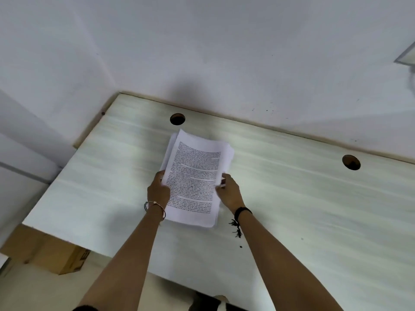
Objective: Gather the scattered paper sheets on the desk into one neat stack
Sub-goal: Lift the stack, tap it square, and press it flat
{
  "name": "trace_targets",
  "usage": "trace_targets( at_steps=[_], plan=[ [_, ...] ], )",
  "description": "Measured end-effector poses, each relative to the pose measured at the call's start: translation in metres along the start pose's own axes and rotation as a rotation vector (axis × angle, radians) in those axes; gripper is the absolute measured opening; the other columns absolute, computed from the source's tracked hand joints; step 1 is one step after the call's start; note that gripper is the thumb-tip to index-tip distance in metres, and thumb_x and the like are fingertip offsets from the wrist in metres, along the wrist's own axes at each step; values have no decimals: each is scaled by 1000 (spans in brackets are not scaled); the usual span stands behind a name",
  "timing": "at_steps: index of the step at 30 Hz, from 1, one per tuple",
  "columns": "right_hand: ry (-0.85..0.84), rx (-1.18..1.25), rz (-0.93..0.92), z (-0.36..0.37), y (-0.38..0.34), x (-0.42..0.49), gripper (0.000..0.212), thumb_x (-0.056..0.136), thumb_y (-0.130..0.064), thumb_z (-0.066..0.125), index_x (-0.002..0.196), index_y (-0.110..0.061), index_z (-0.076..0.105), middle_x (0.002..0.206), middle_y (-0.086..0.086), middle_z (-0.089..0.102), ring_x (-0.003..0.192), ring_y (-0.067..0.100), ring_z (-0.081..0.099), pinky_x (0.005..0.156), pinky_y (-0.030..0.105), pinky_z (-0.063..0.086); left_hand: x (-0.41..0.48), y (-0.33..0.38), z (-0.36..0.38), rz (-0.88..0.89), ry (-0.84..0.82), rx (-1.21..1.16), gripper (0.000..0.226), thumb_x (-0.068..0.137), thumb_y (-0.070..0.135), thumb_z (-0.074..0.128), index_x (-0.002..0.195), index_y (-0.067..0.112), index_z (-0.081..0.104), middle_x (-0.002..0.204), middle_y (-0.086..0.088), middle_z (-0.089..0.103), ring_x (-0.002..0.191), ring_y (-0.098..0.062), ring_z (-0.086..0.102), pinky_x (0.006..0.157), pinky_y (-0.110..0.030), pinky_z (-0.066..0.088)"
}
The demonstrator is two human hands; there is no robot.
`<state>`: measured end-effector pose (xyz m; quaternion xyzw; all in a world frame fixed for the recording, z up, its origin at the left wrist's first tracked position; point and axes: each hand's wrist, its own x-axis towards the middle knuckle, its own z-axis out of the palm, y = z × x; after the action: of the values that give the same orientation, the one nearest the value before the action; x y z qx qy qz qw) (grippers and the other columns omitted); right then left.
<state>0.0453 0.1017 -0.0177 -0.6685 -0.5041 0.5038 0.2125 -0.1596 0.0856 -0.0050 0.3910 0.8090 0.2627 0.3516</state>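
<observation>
A stack of white paper sheets (195,178) with printed text on the top page is held over the middle of the pale desk (292,198). My left hand (158,190) grips the stack's left edge and my right hand (228,191) grips its right edge. The sheets are roughly together, with a few edges fanned out at the top left and right. I cannot tell whether the stack's lower end rests on the desk. No loose sheets show elsewhere on the desk.
Two round cable holes, one hole (177,119) at the back left and another hole (351,162) at the right, pierce the desk near the white wall (202,52). A cardboard box (56,254) sits on the floor under the desk's left end.
</observation>
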Motion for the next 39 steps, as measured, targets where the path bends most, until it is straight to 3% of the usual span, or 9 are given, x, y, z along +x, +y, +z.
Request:
trace_targets(
  at_steps=[2,7,13,18,22,29,33,36,39],
  plan=[
    [-46,-162,-7,6,2,9,54,95,-11,50,145,-5,31,142,16,40,129,27,42,109,35,35,8,-4,0,-24,20,-2,51,86,-8,40,131,13,51,122,-16,60,102,-33,57,79,-30,46],
    [21,-365,-30,15,7,22,38,93,-13,48,127,3,43,136,22,38,116,33,47,97,36,42,44,-28,-2,18,-48,107,52,80,3,52,130,18,55,126,-14,55,115,-34,55,96,-44,50],
    [86,-415,-6,31,13,22,41,97,-14,39,133,7,38,138,21,36,116,34,48,95,37,45,73,-21,-1,26,-175,217,62,88,-3,46,147,12,32,148,-18,35,134,-37,38,112,-43,34],
    [158,-241,47,30,10,28,49,98,-22,45,137,4,35,139,22,34,126,36,39,106,40,37,79,-9,5,-148,-244,-39,66,85,30,68,138,6,37,135,-15,50,122,-36,50,104,-42,41],
    [63,-161,91,14,12,36,58,96,-26,52,144,-2,28,140,16,37,132,28,36,105,32,31,81,-18,8,-176,-399,-252,76,51,48,85,115,13,65,110,-10,70,102,-29,66,98,-46,49],
    [103,-137,22,-7,42,35,56,86,-42,63,135,-20,47,121,9,51,116,22,43,92,31,39,56,8,20,1,-520,-395,57,83,-8,62,136,1,43,132,-18,55,120,-34,54,105,-44,42],
    [131,238,-78,-36,42,13,56,81,-51,69,131,-36,48,125,-8,61,119,13,56,97,33,48,31,36,28,108,-593,-469,53,87,-8,56,136,5,43,124,-9,57,104,-13,60,83,-14,51],
    [31,663,1,-70,34,-5,56,84,-34,71,135,-22,50,126,-2,65,116,17,62,100,40,48,12,63,31,155,-646,-539,49,87,-3,59,133,10,48,122,-6,62,107,-14,63,91,-22,52],
    [28,721,-78,-110,18,-11,42,87,-12,67,128,-11,57,124,7,66,114,26,63,98,42,50,-3,87,36,195,-639,-586,50,83,3,66,131,10,52,122,-9,65,108,-24,65,91,-36,54]
  ],
)
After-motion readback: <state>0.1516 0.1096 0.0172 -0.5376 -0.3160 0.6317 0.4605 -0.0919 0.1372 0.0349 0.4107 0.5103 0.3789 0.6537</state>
